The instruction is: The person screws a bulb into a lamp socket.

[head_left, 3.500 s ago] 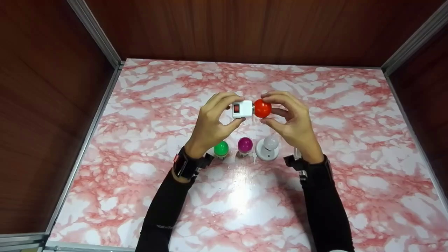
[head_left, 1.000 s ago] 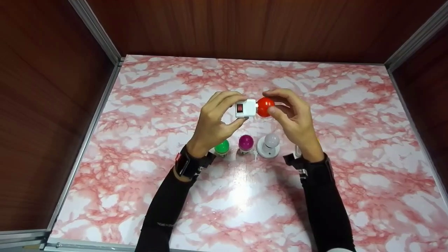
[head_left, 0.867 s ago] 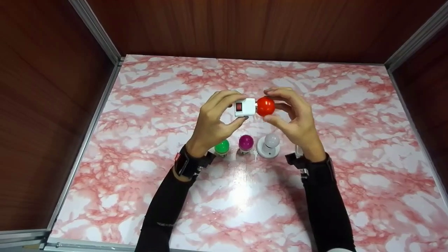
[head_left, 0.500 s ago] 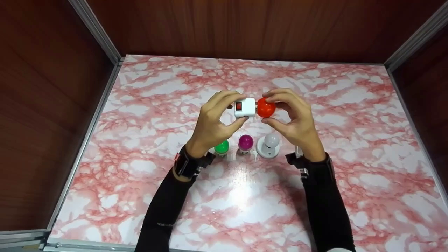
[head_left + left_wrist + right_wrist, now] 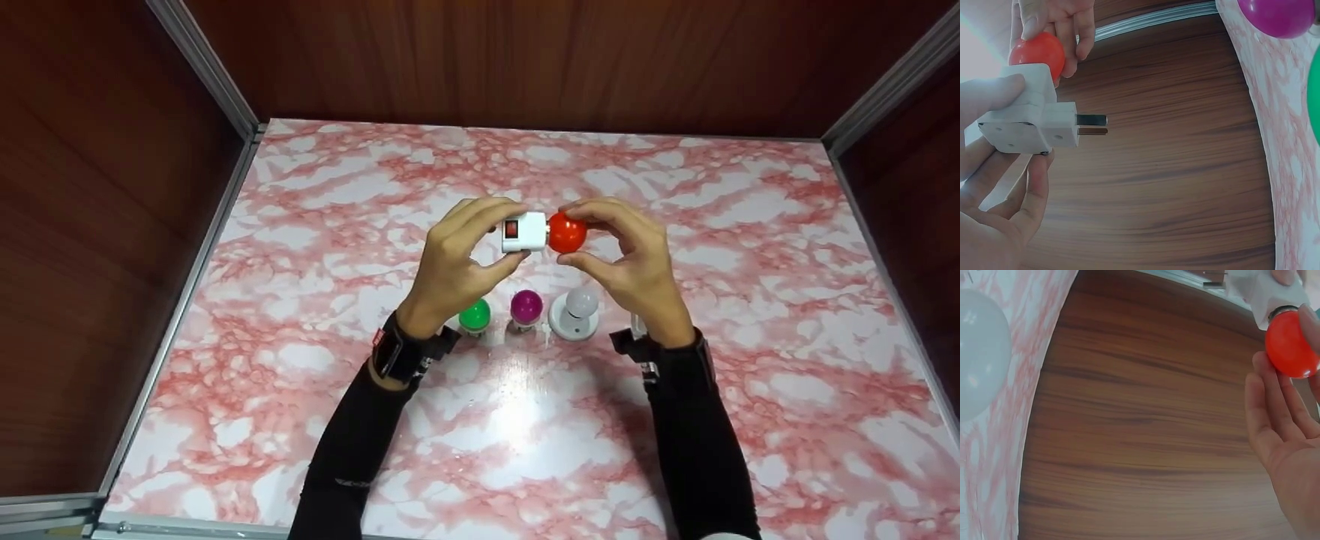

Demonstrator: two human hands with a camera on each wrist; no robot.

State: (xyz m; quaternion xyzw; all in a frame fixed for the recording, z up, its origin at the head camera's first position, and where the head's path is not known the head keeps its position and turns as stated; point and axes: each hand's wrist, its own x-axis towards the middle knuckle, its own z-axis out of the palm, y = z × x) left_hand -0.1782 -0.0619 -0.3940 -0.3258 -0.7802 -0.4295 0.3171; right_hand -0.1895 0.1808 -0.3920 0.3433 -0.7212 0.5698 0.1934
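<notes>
My left hand [image 5: 459, 259] pinches a white plug-in lamp socket [image 5: 525, 232] with a red rocker switch, thumb below and fingers above. In the left wrist view, metal plug prongs [image 5: 1093, 120] stick out of the socket's side. A red light bulb [image 5: 567, 233] sits at the socket's open end, its metal base mostly inside; a thin band of metal [image 5: 1283, 311] shows between them in the right wrist view. My right hand [image 5: 634, 262] holds the bulb's round part between thumb and fingers. Both things are held in the air above the table.
A green bulb [image 5: 475, 316], a purple bulb [image 5: 526, 307] and a white bulb [image 5: 581, 302] on a round white base [image 5: 574, 328] stand in a row below my hands. A white item [image 5: 638, 325] is partly hidden by my right wrist. Brown panels [image 5: 525, 67] surround the marbled table [image 5: 337, 420].
The right fingers and thumb have shifted round the red bulb repeatedly, loosening and taking hold again. The bulb now sits slightly closer to the socket than a second ago. The left hand keeps its grip.
</notes>
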